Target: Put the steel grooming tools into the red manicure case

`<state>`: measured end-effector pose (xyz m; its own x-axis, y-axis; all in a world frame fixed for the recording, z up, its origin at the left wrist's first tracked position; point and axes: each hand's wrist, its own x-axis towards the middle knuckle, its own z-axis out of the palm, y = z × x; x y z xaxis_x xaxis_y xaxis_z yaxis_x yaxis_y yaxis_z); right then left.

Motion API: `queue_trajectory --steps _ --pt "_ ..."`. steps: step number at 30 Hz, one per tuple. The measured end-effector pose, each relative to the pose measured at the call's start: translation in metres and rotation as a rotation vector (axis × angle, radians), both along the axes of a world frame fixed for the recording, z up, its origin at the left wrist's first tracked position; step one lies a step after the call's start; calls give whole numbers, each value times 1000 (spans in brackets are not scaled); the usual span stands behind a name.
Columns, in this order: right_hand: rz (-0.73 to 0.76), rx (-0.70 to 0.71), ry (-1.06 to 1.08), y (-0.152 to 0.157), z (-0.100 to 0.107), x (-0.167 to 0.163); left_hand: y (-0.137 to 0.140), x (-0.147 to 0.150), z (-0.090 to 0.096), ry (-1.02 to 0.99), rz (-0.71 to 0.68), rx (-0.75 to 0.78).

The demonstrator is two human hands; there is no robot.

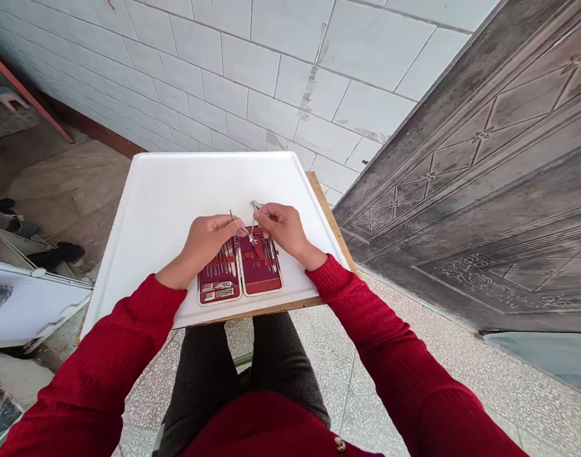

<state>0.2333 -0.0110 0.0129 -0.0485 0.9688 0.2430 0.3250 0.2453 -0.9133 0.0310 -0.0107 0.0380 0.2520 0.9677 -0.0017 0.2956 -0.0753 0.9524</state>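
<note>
A manicure set in an open case (262, 285) with a dark red lining lies near the front of the white board. My right hand (287, 230) pinches silver cuticle nippers (253, 230) by their handles, jaws pointing down over the case's right half. Close beside them, my left hand (209, 240) is closed, its fingertips together around a slim metal tool (231, 217) whose exact kind I cannot make out. Several slim tools (222, 265) sit in the left half, partly behind my left hand. Two nail clippers (217, 290) lie below them.
The white board (176, 190) rests on a wooden tabletop (326, 206). A tiled wall (252, 76) stands behind it, and a dark patterned door (462, 190) is on the right. Household items, including a white-framed rack (33, 273), crowd the left side.
</note>
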Motion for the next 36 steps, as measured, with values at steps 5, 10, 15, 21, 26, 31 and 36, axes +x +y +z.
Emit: queue_trajectory --steps 5,10,15,21,26,31,36 --pt "53 -80 168 3 2 -3 6 4 -6 -40 -48 28" --pt "127 -119 373 7 6 -3 11 -2 -9 35 -16 122" --pt "40 -158 502 15 9 3 14 -10 -11 399 -137 506" --pt "-20 -153 547 23 4 8 3 12 -10 747 -358 763" --pt "-57 -173 542 24 4 8 0 22 -7 801 -399 767" --pt "-45 -203 480 25 2 6 -4 12 -12 711 -313 775" --pt "11 -211 419 22 -1 1 -20 8 -13 735 -260 904"
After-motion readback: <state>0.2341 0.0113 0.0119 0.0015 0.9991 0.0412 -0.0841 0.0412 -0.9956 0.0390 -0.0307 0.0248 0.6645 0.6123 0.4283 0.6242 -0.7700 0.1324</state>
